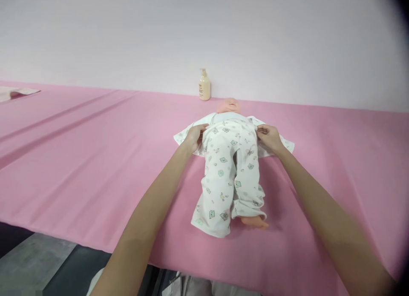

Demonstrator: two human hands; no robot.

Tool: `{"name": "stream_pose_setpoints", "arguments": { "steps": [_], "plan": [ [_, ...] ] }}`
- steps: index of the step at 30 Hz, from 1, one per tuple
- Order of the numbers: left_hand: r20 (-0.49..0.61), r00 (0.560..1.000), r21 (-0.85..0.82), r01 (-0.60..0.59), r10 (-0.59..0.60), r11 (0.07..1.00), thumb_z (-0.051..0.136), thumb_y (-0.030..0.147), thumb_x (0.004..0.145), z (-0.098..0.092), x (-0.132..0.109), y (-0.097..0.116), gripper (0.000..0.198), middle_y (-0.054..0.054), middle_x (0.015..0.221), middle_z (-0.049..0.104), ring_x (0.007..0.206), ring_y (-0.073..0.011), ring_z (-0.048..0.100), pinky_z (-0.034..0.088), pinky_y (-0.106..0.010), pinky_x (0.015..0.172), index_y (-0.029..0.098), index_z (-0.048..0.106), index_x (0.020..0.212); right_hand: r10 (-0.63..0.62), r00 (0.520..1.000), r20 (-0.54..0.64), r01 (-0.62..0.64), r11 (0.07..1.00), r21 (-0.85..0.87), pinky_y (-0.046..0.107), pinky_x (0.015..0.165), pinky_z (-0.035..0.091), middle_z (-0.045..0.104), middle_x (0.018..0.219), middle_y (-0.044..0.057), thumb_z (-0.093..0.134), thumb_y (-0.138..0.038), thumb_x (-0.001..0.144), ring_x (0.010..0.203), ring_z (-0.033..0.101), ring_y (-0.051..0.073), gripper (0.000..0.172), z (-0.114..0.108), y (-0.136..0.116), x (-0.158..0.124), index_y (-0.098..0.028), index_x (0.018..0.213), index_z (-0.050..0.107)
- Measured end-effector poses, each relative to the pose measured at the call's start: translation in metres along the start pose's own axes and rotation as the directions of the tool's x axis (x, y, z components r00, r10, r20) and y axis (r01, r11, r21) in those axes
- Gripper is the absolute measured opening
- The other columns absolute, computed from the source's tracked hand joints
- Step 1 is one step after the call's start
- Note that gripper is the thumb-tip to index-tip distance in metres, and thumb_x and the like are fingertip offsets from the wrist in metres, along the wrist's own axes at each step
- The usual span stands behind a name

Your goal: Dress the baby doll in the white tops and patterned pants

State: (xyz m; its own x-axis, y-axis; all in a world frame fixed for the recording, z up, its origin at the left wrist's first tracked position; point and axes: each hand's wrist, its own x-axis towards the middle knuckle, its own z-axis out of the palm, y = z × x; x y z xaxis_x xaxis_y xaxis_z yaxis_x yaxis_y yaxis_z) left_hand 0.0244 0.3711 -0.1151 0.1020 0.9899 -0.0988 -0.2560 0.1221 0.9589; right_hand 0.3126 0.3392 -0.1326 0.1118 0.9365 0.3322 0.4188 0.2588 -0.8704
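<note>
Bottle [204,88] stands just past the doll [230,104] — pants [220,166] lie between left hand [194,137] and right hand [270,137], both pinching them.

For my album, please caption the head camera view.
Left hand and right hand hold the patterned trousers on a doll, pink cloth beneath.

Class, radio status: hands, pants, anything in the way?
Left hand, right hand: holding pants at waist. Doll wearing them, one foot showing. Bottle by wall, not in the way.
</note>
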Motion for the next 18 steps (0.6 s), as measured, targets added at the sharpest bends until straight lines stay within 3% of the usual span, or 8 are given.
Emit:
{"name": "stream_pose_setpoints", "arguments": {
  "steps": [2, 5, 8, 11, 14, 16, 18],
  "plan": [
    [-0.018, 0.987, 0.231, -0.148, 0.157, 0.961, 0.057, 0.016, 0.067, 0.0, 0.004, 0.003, 0.022, -0.003, 0.07, 0.059, 0.068, -0.0164, 0.056, 0.045, -0.031, 0.07, 0.017, 0.061, 0.088, -0.138, 0.987, -0.088, 0.11, 0.957, -0.267, 0.034, 0.075, 0.043, 0.064, 0.08, 0.006, 0.055, -0.036, 0.075, 0.075, 0.056, 0.019, 0.022, 0.002, 0.0, 0.006, -0.016, 0.079, 0.064],
    [0.064, 0.899, 0.638, -0.37, 0.433, 0.675, 0.054, 0.017, 0.071, 0.005, 0.009, 0.005, 0.021, -0.003, 0.076, 0.063, 0.074, -0.018, 0.056, 0.042, -0.031, 0.074, 0.02, 0.063, 0.09, -0.245, 0.962, -0.124, 0.118, 0.777, -0.618, 0.042, 0.088, 0.036, 0.063, 0.09, 0.01, 0.052, -0.039, 0.08, 0.093, 0.052, 0.026, 0.026, 0.008, 0.001, 0.011, -0.017, 0.075, 0.065],
    [0.128, 0.84, 0.859, -0.36, 0.527, 0.364, 0.052, 0.019, 0.076, 0.012, 0.013, 0.005, 0.019, -0.007, 0.088, 0.066, 0.089, -0.0229, 0.056, 0.04, -0.034, 0.081, 0.02, 0.064, 0.091, -0.263, 0.95, -0.168, 0.061, 0.685, -0.726, 0.044, 0.089, 0.032, 0.06, 0.101, 0.012, 0.049, -0.048, 0.082, 0.102, 0.048, 0.029, 0.034, 0.013, 0.006, 0.011, -0.018, 0.081, 0.066],
    [0.098, 0.789, 0.957, -0.242, 0.606, 0.162, 0.056, 0.03, 0.079, 0.011, 0.014, 0.005, 0.03, -0.011, 0.114, 0.06, 0.109, -0.028, 0.049, 0.035, -0.038, 0.092, 0.021, 0.061, 0.107, -0.26, 0.945, -0.199, 0.04, 0.694, -0.718, 0.044, 0.091, 0.032, 0.057, 0.112, 0.014, 0.049, -0.058, 0.08, 0.108, 0.047, 0.03, 0.05, 0.006, 0.017, 0.011, -0.016, 0.106, 0.061],
    [0.029, 0.816, 0.979, -0.141, 0.578, 0.149, 0.056, 0.044, 0.079, 0.0, 0.016, 0.006, 0.043, -0.013, 0.119, 0.057, 0.11, -0.0302, 0.049, 0.035, -0.04, 0.092, 0.02, 0.058, 0.114, -0.082, 0.961, -0.265, -0.113, 0.756, -0.644, 0.04, 0.086, 0.037, 0.059, 0.114, 0.017, 0.046, -0.062, 0.079, 0.104, 0.052, 0.03, 0.064, -0.014, 0.028, 0.015, -0.012, 0.119, 0.054],
    [-0.022, 0.86, 0.98, -0.081, 0.51, 0.18, 0.054, 0.05, 0.079, -0.01, 0.017, 0.01, 0.042, -0.014, 0.109, 0.061, 0.104, -0.0309, 0.052, 0.037, -0.041, 0.089, 0.018, 0.061, 0.105, 0.101, 0.957, -0.272, -0.248, 0.769, -0.588, 0.037, 0.077, 0.041, 0.066, 0.097, 0.015, 0.043, -0.062, 0.08, 0.09, 0.059, 0.028, 0.059, -0.029, 0.034, 0.017, -0.012, 0.103, 0.063],
    [-0.078, 0.893, 0.975, -0.025, 0.443, 0.222, 0.055, 0.05, 0.076, -0.019, 0.017, 0.016, 0.039, -0.015, 0.105, 0.062, 0.101, -0.0313, 0.054, 0.039, -0.041, 0.086, 0.017, 0.063, 0.096, 0.216, 0.955, -0.205, -0.294, 0.789, -0.54, 0.035, 0.066, 0.042, 0.067, 0.076, 0.011, 0.048, -0.063, 0.076, 0.073, 0.06, 0.026, 0.052, -0.043, 0.039, 0.02, -0.015, 0.08, 0.067]
  ]
}}
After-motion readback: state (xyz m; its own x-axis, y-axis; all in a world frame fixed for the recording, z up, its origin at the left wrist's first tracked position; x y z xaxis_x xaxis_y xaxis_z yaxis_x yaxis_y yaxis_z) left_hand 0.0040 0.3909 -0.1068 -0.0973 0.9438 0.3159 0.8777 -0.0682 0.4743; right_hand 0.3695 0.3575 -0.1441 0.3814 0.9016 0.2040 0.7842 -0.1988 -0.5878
